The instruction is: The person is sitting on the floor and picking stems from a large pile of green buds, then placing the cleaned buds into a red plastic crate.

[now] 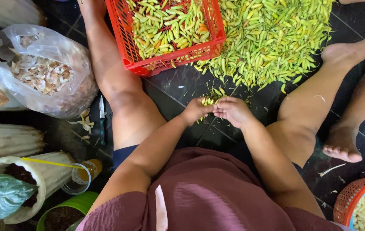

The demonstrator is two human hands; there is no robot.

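Dark floor tiles (pixel 178 85) are filling the head view, and I'm watching from afar as the person is sitting with legs spread, working at the middle of the frame. Left hand (pixel 196 111) is curling shut round a small bunch of yellow-green chilies (pixel 208 101), w/ the tips poking up past the fingers; right hand (pixel 232 110) is pinching at that same bunch, fingers mostly closed, the two hands touching. Bunch is sitting just above the floor, between the knees, near the edge of the big chili pile (pixel 268 38). Long axis of the held chilies is running roughly up-frame, away from the body, toward the pile — which end is stem I can't tell, too small. My read on doing this bit well: keep the left grip firm but not crushing, let the right fingers work one pod at a time at the exposed end, and keep the bunch low so scraps are dropping onto the littered patch below. Red crate (pixel 169 60) of sorted chilies is standing just beyond, on the person's left, approx. touching the pile. Clear bag of peelings (pixel 41 72) and a small knife (pixel 101 112) are lying off left — well apart from both hands.
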